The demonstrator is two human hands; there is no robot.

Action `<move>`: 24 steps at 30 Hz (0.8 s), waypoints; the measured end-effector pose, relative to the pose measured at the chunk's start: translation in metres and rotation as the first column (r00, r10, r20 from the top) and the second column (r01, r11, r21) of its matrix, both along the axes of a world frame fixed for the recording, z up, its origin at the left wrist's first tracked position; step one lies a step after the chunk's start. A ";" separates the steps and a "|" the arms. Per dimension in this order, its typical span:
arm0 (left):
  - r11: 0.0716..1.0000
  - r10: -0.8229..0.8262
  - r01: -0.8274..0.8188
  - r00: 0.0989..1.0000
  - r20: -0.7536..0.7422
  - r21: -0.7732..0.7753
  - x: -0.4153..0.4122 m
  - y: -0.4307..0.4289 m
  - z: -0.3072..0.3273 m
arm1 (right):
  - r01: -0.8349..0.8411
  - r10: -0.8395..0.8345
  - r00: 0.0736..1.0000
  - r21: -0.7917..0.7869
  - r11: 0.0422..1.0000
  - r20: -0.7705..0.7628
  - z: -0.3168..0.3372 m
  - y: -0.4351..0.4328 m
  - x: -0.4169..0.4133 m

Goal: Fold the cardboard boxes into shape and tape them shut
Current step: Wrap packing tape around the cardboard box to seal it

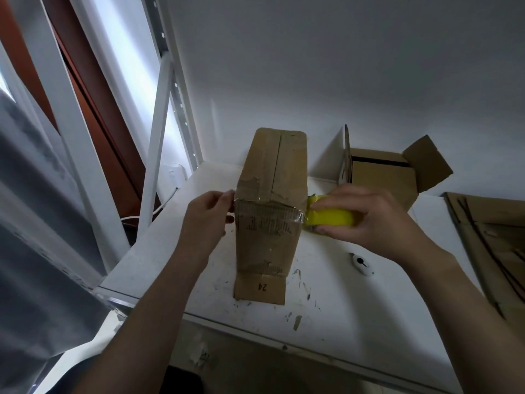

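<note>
A tall, narrow cardboard box (272, 172) stands upright in the middle of the white table (341, 308), marked "24" near its base. A clear band of tape (268, 214) runs across its near face, close to the top edge. My left hand (208, 214) presses the tape end against the box's left edge with pinched fingers. My right hand (366, 214) grips a yellow tape dispenser (331, 216) at the box's right edge, with the tape stretched from it to the box.
An open cardboard box (380, 174) with raised flaps stands behind my right hand by the wall. Flattened cardboard (494, 240) lies at the right. A small white cutter (361, 264) rests on the table. White shelf posts (159, 132) rise at the left.
</note>
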State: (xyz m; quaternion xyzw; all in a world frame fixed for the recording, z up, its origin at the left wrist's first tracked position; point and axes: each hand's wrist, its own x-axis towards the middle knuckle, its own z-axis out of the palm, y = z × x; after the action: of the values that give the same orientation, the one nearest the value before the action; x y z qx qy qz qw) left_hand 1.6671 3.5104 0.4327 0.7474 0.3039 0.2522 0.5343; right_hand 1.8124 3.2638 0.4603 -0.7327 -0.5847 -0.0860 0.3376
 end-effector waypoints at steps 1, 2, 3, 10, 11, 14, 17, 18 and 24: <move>0.999 -0.010 0.011 0.999 -0.034 0.048 0.002 0.001 -0.001 | 0.002 -0.002 1.000 -0.001 1.000 -0.004 0.000 0.000 0.000; 0.996 -0.016 0.021 0.998 -0.060 0.083 0.004 0.002 -0.002 | 0.005 -0.005 1.000 -0.003 1.000 -0.008 -0.001 -0.001 0.001; 0.994 -0.028 0.036 0.996 -0.081 0.101 0.005 0.004 -0.002 | 0.010 -0.010 1.000 -0.005 1.000 -0.012 -0.001 -0.002 0.001; 0.914 -0.024 0.117 0.972 -0.236 0.389 0.010 0.000 -0.010 | 0.049 -0.049 0.999 -0.038 0.998 -0.007 -0.002 -0.003 0.001; 0.883 0.001 0.113 0.970 -0.241 0.456 0.009 0.000 -0.008 | 0.054 -0.054 0.999 -0.039 0.998 -0.006 -0.002 -0.002 0.000; 0.791 0.054 0.116 0.965 -0.257 0.600 0.006 0.005 -0.001 | 0.063 -0.062 0.998 -0.047 0.997 0.006 -0.001 0.000 -0.001; 0.805 0.013 0.172 0.952 -0.306 0.569 0.007 0.011 0.008 | 0.059 -0.058 0.998 -0.046 0.997 0.022 0.000 0.001 -0.001; 0.814 -0.003 0.187 0.948 -0.319 0.550 0.008 0.013 0.010 | 0.060 -0.059 0.998 -0.046 0.997 0.031 0.000 0.002 -0.001; 0.759 -0.003 0.223 0.941 -0.339 0.612 0.007 0.025 0.008 | 0.076 -0.071 0.995 -0.062 0.995 0.074 0.000 0.005 -0.003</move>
State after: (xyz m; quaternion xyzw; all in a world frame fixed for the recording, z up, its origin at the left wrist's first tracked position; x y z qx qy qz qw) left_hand 1.6739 3.5354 0.4407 0.9323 0.2347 0.1842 0.2047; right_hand 1.8099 3.2686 0.4603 -0.7607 -0.5715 -0.1055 0.2893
